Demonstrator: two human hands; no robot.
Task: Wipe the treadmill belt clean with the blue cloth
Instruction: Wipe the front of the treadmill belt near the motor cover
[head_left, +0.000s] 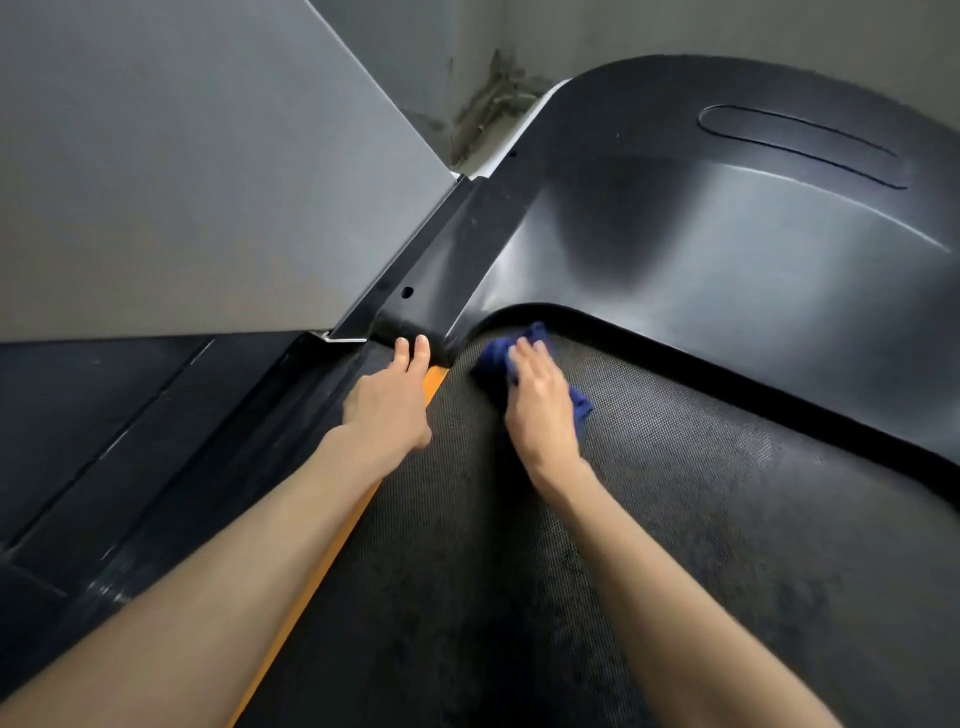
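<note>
Nearest the camera, two bare forearms reach forward over the treadmill belt (675, 545), a dark, finely textured mat. An orange stripe (311, 582) runs along its edge under the left forearm. Farther out, the left grip (389, 400) lies spread and holds nothing, its straight fingers touching the black frame (415, 275) at their tips.

Just right of it, the right grip (540, 400) lies flat on the blue cloth (498, 353). Its fingers stretch forward and press the cloth onto the belt rather than clamping round it — though the fingertips are blurred, so how far they curl is hard to tell. The cloth sits bunched under that palm, showing ahead of the fingers and off to their right, close to the belt's front edge.

It looks soft, light and limp, so it will likely fold or slip under a loose touch. A broad palm over its middle, with the edges tucked in, seems the best hold, and the belt's grain should drag on it a little.

Beyond the right grip rises the glossy black motor cover (727, 234). Past the left grip stand a grey panel (182, 182) and a stained wall corner (493, 104).
</note>
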